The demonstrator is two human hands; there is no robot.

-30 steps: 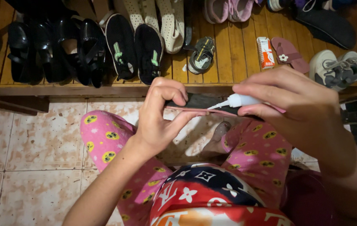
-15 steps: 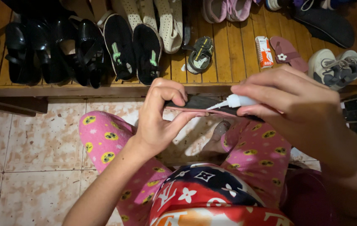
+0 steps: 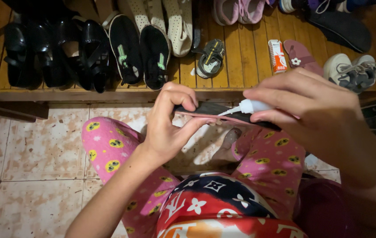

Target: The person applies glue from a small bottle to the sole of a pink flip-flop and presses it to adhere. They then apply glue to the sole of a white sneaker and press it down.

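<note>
My left hand [image 3: 170,123] pinches one end of a flat sandal [image 3: 223,113] with a dark upper side and a pink sole, held edge-on above my knees. My right hand [image 3: 316,110] grips a small white glue tube [image 3: 252,106]. Its thin nozzle points left and touches the sandal's edge near my left fingertips. The far end of the sandal is hidden under my right hand. Pink patterned trousers [image 3: 108,145] cover my legs below.
A wooden platform [image 3: 241,61] ahead holds several shoes: black sandals [image 3: 55,48], black slip-ons [image 3: 141,48], a small sandal [image 3: 210,57], a pink sandal [image 3: 300,55], grey sneakers [image 3: 351,70] and a small orange-white box [image 3: 277,56]. Tiled floor [image 3: 29,150] lies left.
Almost nothing has changed. Both hands hold the same pose, with the nozzle staying on the sandal's edge.
</note>
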